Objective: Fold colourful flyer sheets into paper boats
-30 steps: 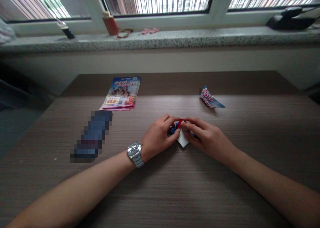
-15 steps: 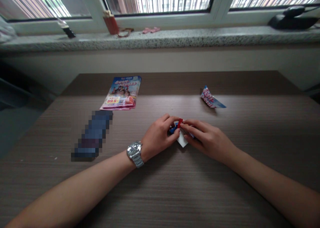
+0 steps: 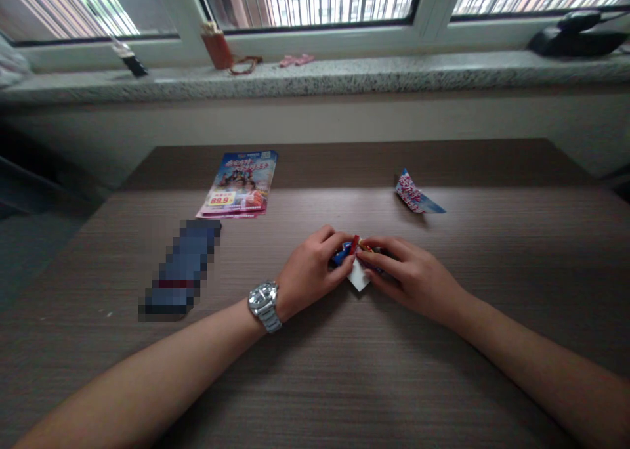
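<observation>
Between my two hands, low over the middle of the table, is a small folded paper (image 3: pixel 359 276) with red, blue and white parts. My left hand (image 3: pixel 315 268) pinches its left side, thumb in front and fingers behind; a watch (image 3: pixel 264 304) is on that wrist. From the right, my right hand (image 3: pixel 413 272) grips the same paper with bent fingers. The fingers hide much of the folds. Beyond the right hand, a folded blue and pink paper piece (image 3: pixel 416 196) stands on the table.
A stack of printed flyers (image 3: pixel 240 183) lies at the back left of the table (image 3: pixel 305 383). Nearer is a dark blurred-out object (image 3: pixel 182 265). A red container (image 3: pixel 216 48), pink items (image 3: pixel 296 60) and a black device (image 3: pixel 575 39) sit on the windowsill (image 3: pixel 394 75).
My fingers have shifted slightly on the folded paper, and a little more of its coloured part shows near the right fingertips. Both hands keep their hold.
</observation>
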Demonstrator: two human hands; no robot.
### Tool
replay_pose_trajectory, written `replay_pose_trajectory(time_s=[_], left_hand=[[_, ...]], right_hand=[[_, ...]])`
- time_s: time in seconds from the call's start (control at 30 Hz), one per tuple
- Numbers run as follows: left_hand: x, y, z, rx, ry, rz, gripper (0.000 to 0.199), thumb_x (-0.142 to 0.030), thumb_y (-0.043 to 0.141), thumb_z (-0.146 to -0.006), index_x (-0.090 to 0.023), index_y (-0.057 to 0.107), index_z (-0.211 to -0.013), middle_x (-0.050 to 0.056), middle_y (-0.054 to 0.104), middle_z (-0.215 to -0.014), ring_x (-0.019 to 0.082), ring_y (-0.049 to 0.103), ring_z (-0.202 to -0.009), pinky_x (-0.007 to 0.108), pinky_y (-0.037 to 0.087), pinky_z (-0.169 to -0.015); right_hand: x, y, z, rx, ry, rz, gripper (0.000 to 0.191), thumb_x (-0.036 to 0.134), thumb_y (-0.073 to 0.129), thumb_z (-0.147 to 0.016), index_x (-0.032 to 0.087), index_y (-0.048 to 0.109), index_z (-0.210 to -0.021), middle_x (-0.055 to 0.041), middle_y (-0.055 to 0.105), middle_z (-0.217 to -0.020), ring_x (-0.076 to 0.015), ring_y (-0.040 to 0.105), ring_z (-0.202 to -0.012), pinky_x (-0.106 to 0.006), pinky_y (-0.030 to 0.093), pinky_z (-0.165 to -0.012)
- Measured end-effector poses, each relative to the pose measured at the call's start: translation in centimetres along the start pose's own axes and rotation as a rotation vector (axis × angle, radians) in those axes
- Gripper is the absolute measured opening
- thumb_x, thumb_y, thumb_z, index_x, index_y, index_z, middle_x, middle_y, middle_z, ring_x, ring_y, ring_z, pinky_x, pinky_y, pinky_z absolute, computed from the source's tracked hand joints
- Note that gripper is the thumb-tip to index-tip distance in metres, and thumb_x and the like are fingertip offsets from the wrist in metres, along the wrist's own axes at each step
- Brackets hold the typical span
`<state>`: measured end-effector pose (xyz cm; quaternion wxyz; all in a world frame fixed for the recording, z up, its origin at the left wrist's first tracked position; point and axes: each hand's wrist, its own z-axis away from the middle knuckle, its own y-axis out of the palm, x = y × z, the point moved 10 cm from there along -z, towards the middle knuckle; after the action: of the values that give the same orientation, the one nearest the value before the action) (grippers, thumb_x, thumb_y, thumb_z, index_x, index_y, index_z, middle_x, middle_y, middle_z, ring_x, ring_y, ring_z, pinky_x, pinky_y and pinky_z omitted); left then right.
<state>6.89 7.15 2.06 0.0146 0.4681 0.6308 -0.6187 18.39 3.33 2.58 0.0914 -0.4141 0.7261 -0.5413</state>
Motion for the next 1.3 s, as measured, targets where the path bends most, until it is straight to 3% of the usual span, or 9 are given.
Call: replay_pose_trajectory(time_s=[0.2, 0.57, 0.77, 1.13, 1.3], left_hand=[[-0.1, 0.1, 0.1, 0.01, 0.013, 0.016, 0.031, -0.028, 0.062, -0.095, -0.022, 0.061, -0.125, 0.008, 0.06, -0.114, 0.018, 0.063, -0.098, 0.032, 0.054, -0.089], [-0.3, 0.2, 0.4, -0.012, 0.115, -0.148, 0.023, -0.036, 0.063, -0.095, -0.025, 0.069, -0.114, 0.008, 0.062, -0.117, 0.018, 0.063, -0.094, 0.033, 0.054, -0.085], [-0.6, 0.0, 0.4, -0.014, 0.138, -0.152, 0.021, -0.034, 0.062, -0.097, -0.025, 0.071, -0.114, 0.007, 0.064, -0.114, 0.017, 0.063, -0.092, 0.032, 0.054, -0.083], [-0.8, 0.0, 0.4, -0.02, 0.172, -0.198, 0.023, -0.028, 0.052, -0.102, -0.026, 0.071, -0.115, 0.007, 0.066, -0.119, 0.02, 0.063, -0.101, 0.036, 0.053, -0.088], [-1.4, -0.1, 0.5, 0.007, 0.155, -0.232, 0.034, -0.046, 0.062, -0.095, -0.024, 0.069, -0.119, 0.01, 0.065, -0.125, 0.026, 0.063, -0.11, 0.043, 0.052, -0.096]], right_hand=[[-0.6, 0.0, 0.1, -0.031, 0.035, -0.093, 0.029, 0.022, 0.058, -0.096, 0.021, 0.066, -0.124, -0.0141, 0.066, -0.125, -0.0252, 0.065, -0.111, -0.043, 0.057, -0.094], [-2.4, -1.1, 0.2, -0.121, 0.182, -0.252, 0.02, 0.022, 0.056, -0.097, 0.024, 0.067, -0.113, -0.0097, 0.069, -0.113, -0.023, 0.068, -0.103, -0.038, 0.057, -0.09], [-2.3, -1.0, 0.1, -0.12, 0.184, -0.238, 0.028, 0.021, 0.057, -0.096, 0.023, 0.064, -0.124, -0.0112, 0.067, -0.117, -0.0236, 0.066, -0.107, -0.038, 0.056, -0.091], [-2.6, -0.6, 0.1, -0.112, 0.177, -0.244, 0.022, 0.022, 0.057, -0.097, 0.025, 0.071, -0.113, -0.01, 0.069, -0.112, -0.0241, 0.067, -0.105, -0.041, 0.057, -0.09], [-2.6, -0.7, 0.1, -0.123, 0.176, -0.236, 0.021, 0.022, 0.057, -0.097, 0.025, 0.072, -0.112, -0.0104, 0.069, -0.112, -0.024, 0.067, -0.104, -0.041, 0.057, -0.089]])
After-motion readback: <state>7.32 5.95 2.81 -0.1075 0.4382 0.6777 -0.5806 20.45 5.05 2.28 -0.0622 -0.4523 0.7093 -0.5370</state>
